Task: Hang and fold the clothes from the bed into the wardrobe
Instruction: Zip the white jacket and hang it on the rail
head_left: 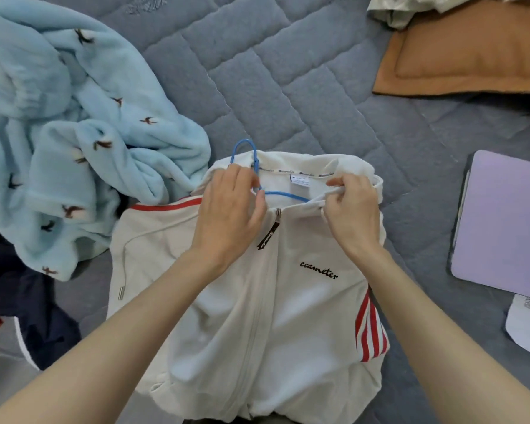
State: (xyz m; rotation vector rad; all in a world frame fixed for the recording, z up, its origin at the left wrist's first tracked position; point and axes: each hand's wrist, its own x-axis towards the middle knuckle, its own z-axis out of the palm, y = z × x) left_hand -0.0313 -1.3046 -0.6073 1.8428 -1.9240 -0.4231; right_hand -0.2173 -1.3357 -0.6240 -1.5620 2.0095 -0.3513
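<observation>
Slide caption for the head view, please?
Left hand holds a blue hanger inside the white zip jacket; right hand pinches its collar, on the bed.

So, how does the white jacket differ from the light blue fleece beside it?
The white jacket lies spread front-up, while the light blue fleece is crumpled in a heap. The jacket has a blue hanger in its neck, and the left hand and right hand hold its collar; no hand touches the fleece. The jacket carries red stripes; the fleece, small dark bird shapes. Both lie on the grey bed cover.
</observation>
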